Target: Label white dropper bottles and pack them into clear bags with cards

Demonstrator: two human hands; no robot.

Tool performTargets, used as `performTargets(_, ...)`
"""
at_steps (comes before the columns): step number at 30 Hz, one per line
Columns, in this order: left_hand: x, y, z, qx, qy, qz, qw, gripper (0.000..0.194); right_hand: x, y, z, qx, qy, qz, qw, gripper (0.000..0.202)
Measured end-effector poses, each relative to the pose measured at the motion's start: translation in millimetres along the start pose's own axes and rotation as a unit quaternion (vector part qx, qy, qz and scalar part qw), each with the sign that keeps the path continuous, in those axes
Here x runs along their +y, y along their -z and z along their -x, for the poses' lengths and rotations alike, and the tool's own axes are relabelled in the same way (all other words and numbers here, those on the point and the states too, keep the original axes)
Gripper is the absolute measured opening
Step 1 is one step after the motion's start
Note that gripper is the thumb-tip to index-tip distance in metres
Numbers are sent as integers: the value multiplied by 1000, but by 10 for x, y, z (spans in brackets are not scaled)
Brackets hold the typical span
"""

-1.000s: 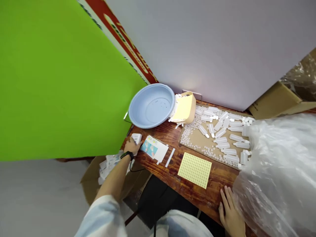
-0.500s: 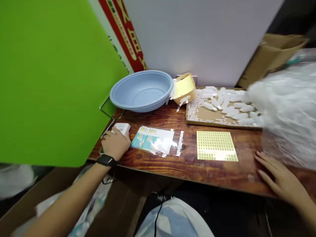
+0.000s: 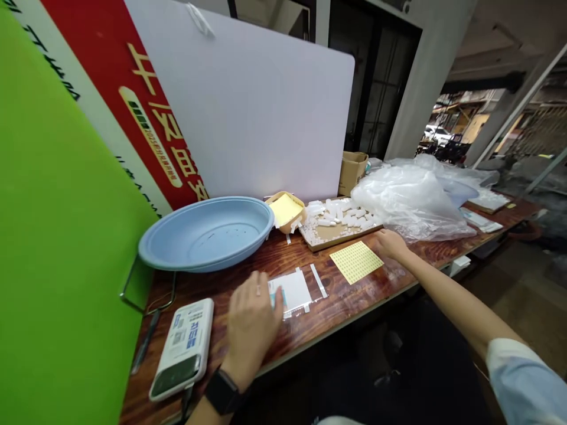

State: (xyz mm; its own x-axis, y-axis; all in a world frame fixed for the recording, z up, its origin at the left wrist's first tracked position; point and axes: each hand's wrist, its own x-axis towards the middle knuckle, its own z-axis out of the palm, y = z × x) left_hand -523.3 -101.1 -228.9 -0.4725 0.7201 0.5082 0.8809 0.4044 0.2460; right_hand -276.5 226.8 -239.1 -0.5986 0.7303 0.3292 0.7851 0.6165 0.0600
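Note:
My left hand (image 3: 254,316), with a black watch on the wrist, is over the left end of the flat clear-wrapped cards (image 3: 292,292); its fingers are spread and whether it touches them is unclear. A white power bank (image 3: 183,348) lies left of it. My right hand (image 3: 390,243) is at the near right corner of the cardboard tray (image 3: 341,238), beside the clear plastic bags; its fingertips are partly hidden and what they hold, if anything, cannot be made out. Between the hands lies a yellow sticker sheet (image 3: 357,261).
A blue basin (image 3: 208,233) stands at the back left, next to a tape-hung bowl (image 3: 287,213) with yellow paper. White bottles (image 3: 349,215) fill the tray. Plastic bags (image 3: 411,198) are heaped at the right. A green panel (image 3: 57,248) borders the left side.
The view has swung up and to the right. My left hand has left the power bank and moved right to the cards. My right hand has gone forward to the tray's corner.

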Motion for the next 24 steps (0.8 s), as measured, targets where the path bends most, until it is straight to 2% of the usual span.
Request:
performTargets(4, 228, -356, -389, -80, -127, 146, 978, 44, -592, 97, -698, 12, 22, -4, 1000, 40)
performTargets(6, 242, -535, -491, -86, -194, 148, 966, 41, -878, 57, -1011, 9, 37, -11, 999, 48)
performTargets(7, 225, -615, -512, -71, -226, 137, 962, 40, -1003, 20, -1155, 5, 39, -15, 999, 50)
performTargets(10, 129, -775, -492, 38, -302, 82, 949, 33, -1271, -127, -1530, -20, 26, -27, 999, 45)
performTargets(14, 39, -756, -466, 204, -331, 11, 921, 29, -1326, -288, -1859, -45, 12, -52, 998, 32)
performTargets(16, 36, -681, -497, 240, -321, 0, 916, 25, -1248, -287, -1933, -43, 18, -71, 996, 33)
performTargets(19, 122, -544, -575, 258, -296, 2, 920, 25, -1106, -162, -1889, -38, 42, -107, 993, 36)
performTargets(22, 386, -406, -679, 267, -273, -26, 924, 37, -1055, 53, -1568, -40, 110, -146, 982, 34)
performTargets(24, 637, -342, -774, 211, -255, -60, 942, 54, -1084, 217, -1214, -59, 187, -185, 963, 32)
